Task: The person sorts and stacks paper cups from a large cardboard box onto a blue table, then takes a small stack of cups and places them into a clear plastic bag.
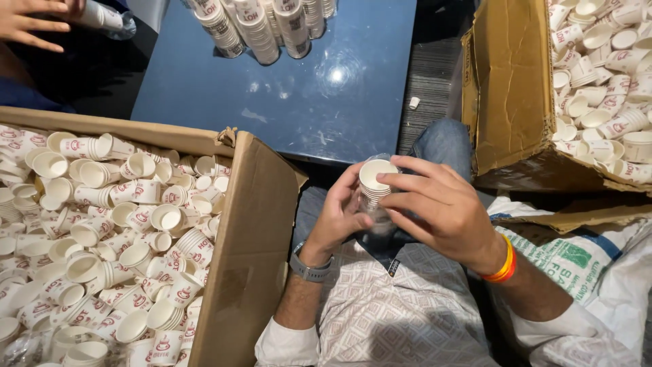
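My left hand (336, 221) and my right hand (435, 204) meet over my lap, both closed around a short stack of white paper cups (375, 178) that sits in a clear plastic sleeve. The left hand grips the stack from the side and below. Fingers of the right hand rest on the rim of the top cup. A grey watch is on my left wrist and orange and red bands are on my right wrist.
A big cardboard box (248, 231) at my left holds many loose paper cups. A second cardboard box (506, 88) of cups is at my right. Sleeved cup stacks (261, 24) lie on the dark blue table (319, 95). Another person's hand (27, 24) is top left.
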